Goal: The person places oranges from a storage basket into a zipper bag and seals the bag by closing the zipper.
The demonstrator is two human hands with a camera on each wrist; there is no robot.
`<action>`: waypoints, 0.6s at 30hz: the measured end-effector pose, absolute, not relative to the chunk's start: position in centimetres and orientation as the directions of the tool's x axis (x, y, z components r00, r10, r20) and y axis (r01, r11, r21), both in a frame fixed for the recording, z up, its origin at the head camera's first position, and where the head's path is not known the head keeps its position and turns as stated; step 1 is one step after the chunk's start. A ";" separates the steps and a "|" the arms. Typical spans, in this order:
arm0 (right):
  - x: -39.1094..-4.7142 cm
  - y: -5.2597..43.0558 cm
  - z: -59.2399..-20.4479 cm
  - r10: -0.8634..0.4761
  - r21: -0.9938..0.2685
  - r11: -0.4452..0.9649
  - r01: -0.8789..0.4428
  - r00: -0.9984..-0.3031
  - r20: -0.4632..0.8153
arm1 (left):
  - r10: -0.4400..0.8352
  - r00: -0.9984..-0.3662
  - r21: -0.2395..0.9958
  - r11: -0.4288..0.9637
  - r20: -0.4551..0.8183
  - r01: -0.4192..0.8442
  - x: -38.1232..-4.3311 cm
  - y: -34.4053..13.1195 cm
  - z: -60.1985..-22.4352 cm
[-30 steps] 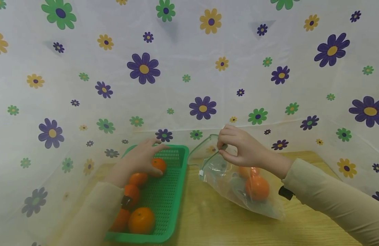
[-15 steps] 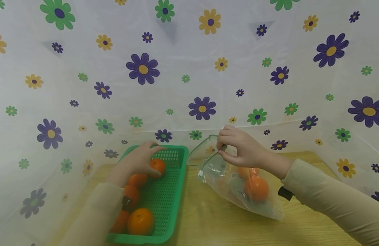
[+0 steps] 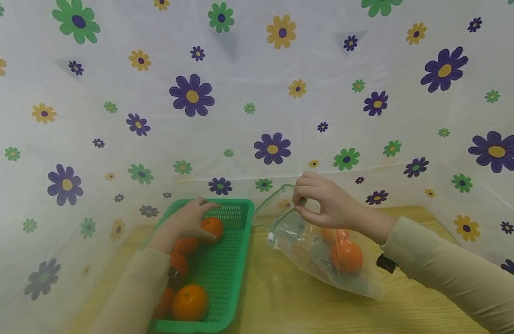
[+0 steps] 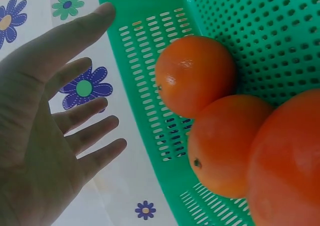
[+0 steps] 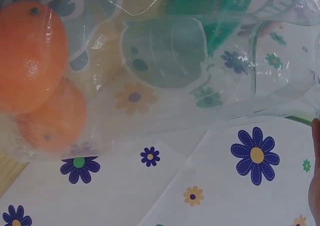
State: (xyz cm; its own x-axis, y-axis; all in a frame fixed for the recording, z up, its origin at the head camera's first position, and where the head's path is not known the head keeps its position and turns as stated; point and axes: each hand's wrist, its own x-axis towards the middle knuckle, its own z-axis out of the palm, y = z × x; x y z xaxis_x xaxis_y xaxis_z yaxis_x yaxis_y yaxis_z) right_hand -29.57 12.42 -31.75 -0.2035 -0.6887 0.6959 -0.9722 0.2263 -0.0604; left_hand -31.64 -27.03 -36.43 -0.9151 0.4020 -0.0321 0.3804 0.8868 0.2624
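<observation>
My left hand (image 3: 181,226) hovers over the far left part of a green plastic basket (image 3: 241,266), beside the farthest orange (image 3: 213,227). In the left wrist view its fingers are spread and straight, apart from the oranges (image 4: 225,146). My right hand (image 3: 327,202) pinches the open mouth edge of a clear zip bag (image 3: 300,260) between thumb and fingers. Inside the bag lie oranges (image 3: 347,256), seen through the plastic. The right wrist view shows the bag's printed side (image 5: 165,51), with only a sliver of the hand at the right edge.
Several more oranges line the basket's left side, with one nearer orange (image 3: 190,302) at the front. Basket and bag rest on a wooden table (image 3: 282,301). A flower-printed sheet (image 3: 248,83) encloses the back and sides. A white zip slider (image 3: 271,237) sits on the bag's edge.
My left hand has moved slightly left and downward in the view, still beside the farthest orange. My right hand keeps its pinch on the bag. The head view has shifted a little.
</observation>
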 end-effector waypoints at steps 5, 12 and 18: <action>-29.5 12.4 -31.8 -0.691 -0.067 0.237 -0.969 -0.216 0.690 | 0.389 -0.920 0.267 0.892 -0.040 0.365 -32.3 -27.6 -37.6; -29.4 12.4 -31.8 -0.693 -0.069 0.248 -0.966 -0.227 0.685 | 0.372 -0.927 0.260 0.900 -0.045 0.349 -33.2 -27.6 -38.4; -29.4 12.3 -31.9 -0.692 -0.076 0.247 -0.966 -0.231 0.683 | 0.335 -0.939 0.268 0.914 -0.076 0.304 -33.7 -27.4 -39.0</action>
State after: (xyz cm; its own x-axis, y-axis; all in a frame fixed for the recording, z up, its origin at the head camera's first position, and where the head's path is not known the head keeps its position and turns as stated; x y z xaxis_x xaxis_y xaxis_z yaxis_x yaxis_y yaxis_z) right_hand -29.37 12.29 -31.95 -0.2311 -0.6925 0.6834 -0.9660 0.2470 -0.0765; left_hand -33.66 -27.42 -39.05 -0.9391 0.3351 -0.0757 0.3045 0.9139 0.2684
